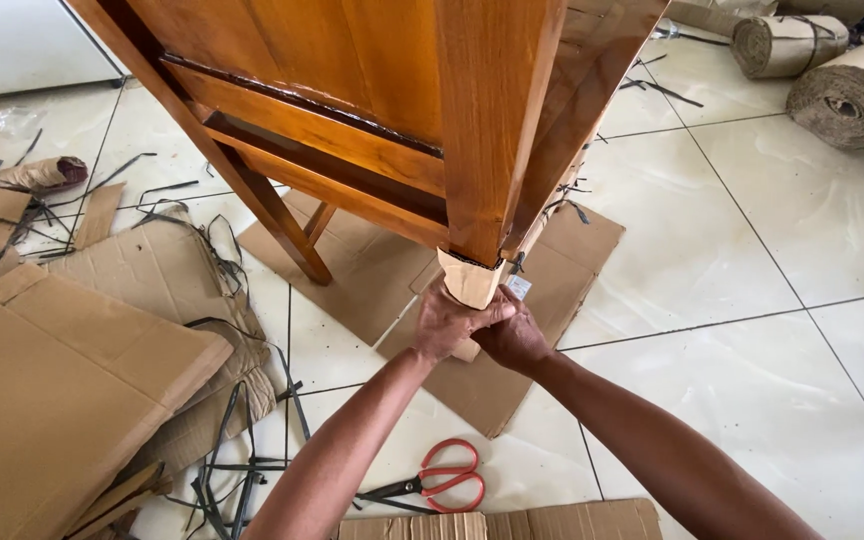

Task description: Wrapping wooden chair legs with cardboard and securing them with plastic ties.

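A varnished wooden piece of furniture (372,80) stands on flat cardboard on the tiled floor. The foot of its near leg (497,150) is wrapped in a strip of brown cardboard (470,280). My left hand (447,322) grips the bottom of that wrapping from the left. Pressed against the wrapping from the right and below is my right hand (514,340), its fingers meeting the left hand. A small white object, perhaps tape, peeks out by the right hand's fingers.
Red-handled scissors (442,480) lie on the floor between my forearms. Flat cardboard sheets (62,390) and black strapping bands (242,470) litter the left side. Rolls of corrugated paper (852,95) lie at the far right. A cardboard piece (552,522) sits at the bottom edge.
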